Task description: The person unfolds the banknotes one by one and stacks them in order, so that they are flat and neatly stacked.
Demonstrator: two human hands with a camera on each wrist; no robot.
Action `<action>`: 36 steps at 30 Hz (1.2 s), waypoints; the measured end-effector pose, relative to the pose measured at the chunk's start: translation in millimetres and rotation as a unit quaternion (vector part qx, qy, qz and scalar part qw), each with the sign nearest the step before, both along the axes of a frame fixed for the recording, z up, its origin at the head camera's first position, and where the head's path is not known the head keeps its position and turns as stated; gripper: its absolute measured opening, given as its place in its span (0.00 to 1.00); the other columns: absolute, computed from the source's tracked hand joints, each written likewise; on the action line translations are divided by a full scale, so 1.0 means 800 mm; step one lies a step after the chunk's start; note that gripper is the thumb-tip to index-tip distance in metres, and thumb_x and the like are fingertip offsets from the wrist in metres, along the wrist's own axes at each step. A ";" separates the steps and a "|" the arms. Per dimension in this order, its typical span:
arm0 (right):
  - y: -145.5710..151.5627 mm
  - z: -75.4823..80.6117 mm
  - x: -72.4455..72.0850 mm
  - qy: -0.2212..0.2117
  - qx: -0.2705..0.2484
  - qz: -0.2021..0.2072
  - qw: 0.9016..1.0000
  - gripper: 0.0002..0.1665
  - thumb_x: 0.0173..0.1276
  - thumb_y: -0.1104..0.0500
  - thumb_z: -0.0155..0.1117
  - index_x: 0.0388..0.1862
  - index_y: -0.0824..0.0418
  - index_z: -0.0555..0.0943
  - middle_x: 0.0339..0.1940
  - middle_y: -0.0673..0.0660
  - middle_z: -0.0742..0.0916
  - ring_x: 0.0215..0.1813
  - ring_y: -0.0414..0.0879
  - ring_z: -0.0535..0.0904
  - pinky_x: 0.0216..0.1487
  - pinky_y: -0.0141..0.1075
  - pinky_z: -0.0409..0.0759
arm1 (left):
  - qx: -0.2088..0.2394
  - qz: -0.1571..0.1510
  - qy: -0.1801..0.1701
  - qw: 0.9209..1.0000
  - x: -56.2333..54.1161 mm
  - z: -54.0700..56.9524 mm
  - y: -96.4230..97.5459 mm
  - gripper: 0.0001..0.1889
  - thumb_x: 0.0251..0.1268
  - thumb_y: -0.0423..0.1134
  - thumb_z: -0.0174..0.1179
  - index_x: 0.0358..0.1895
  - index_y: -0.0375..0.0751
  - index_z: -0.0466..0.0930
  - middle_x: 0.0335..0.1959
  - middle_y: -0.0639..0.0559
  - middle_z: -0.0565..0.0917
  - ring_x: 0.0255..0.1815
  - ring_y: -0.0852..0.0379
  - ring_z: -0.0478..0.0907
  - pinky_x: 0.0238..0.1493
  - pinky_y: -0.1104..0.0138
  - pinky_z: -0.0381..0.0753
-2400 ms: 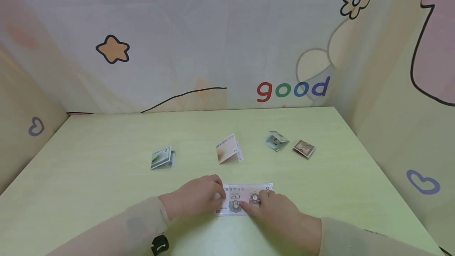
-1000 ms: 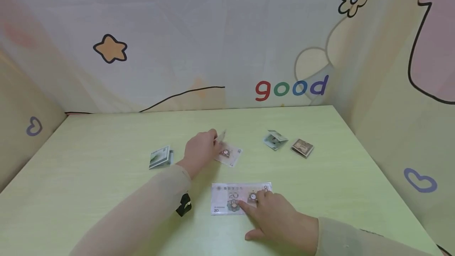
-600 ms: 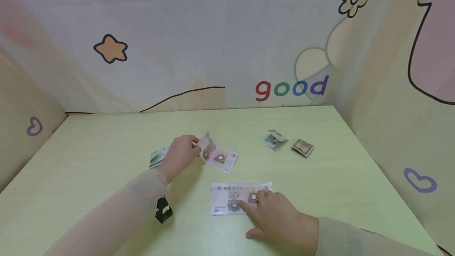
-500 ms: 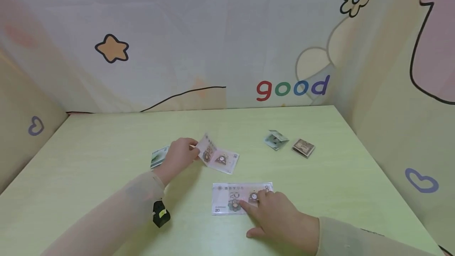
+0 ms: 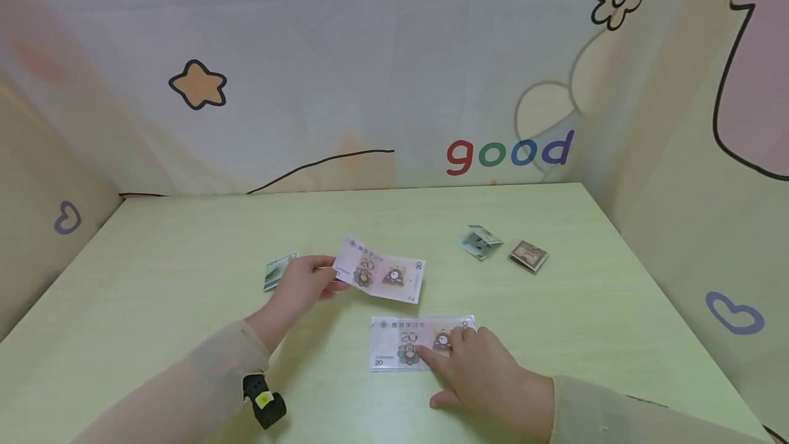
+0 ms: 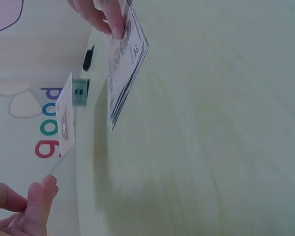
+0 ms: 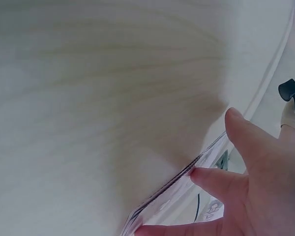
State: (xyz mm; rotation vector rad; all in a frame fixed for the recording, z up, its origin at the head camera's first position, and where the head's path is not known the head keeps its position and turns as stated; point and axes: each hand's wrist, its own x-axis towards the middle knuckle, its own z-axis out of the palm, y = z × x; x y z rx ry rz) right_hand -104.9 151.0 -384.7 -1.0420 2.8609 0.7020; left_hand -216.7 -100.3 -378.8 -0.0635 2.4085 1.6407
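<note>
While right hand (image 5: 483, 375), fingers spread, rests on pink note stack (image 5: 404, 345), left hand (image 5: 302, 291) pinches creased pink note (image 5: 381, 273) between fingers, just beyond stack; folded brown note (image 5: 528, 256) lies farther beyond, to stack's right.

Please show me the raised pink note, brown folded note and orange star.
Raised pink note (image 5: 379, 273), head view, near its middle.
Brown folded note (image 5: 528, 256), head view, its top face.
Orange star (image 5: 198, 84), head view, its centre.
</note>
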 end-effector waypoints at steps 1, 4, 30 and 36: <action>0.000 0.000 0.000 0.001 0.000 0.001 1.000 0.39 0.59 0.24 0.43 0.64 0.39 0.71 0.31 0.58 0.79 0.30 0.47 0.72 0.26 0.37 0.72 | 0.006 0.001 -0.002 1.000 0.003 0.001 0.000 0.18 0.67 0.31 0.47 0.57 0.26 0.71 0.40 0.40 0.83 0.36 0.53 0.83 0.36 0.66 0.80; 0.000 -0.001 0.000 0.005 -0.001 0.000 1.000 0.39 0.58 0.24 0.44 0.64 0.38 0.71 0.30 0.57 0.79 0.30 0.47 0.72 0.26 0.36 0.71 | 0.021 0.004 -0.006 1.000 0.012 0.000 -0.001 0.18 0.67 0.30 0.47 0.58 0.26 0.70 0.41 0.39 0.83 0.38 0.52 0.83 0.35 0.67 0.79; 0.037 0.015 -0.080 -0.238 -0.430 -0.241 0.837 0.32 0.67 0.44 0.57 0.62 0.63 0.73 0.51 0.55 0.82 0.45 0.45 0.78 0.48 0.43 0.76 | 0.128 0.039 -0.005 0.991 0.042 -0.009 0.014 0.18 0.69 0.31 0.49 0.59 0.30 0.71 0.49 0.37 0.80 0.40 0.52 0.83 0.36 0.68 0.80; 0.049 0.002 -0.101 -0.295 -0.544 -0.287 0.731 0.27 0.68 0.48 0.57 0.59 0.66 0.74 0.45 0.57 0.84 0.42 0.46 0.81 0.45 0.42 0.78 | 0.160 0.036 -0.009 0.986 0.046 -0.007 0.027 0.17 0.68 0.30 0.49 0.58 0.31 0.73 0.47 0.39 0.82 0.39 0.52 0.83 0.35 0.69 0.80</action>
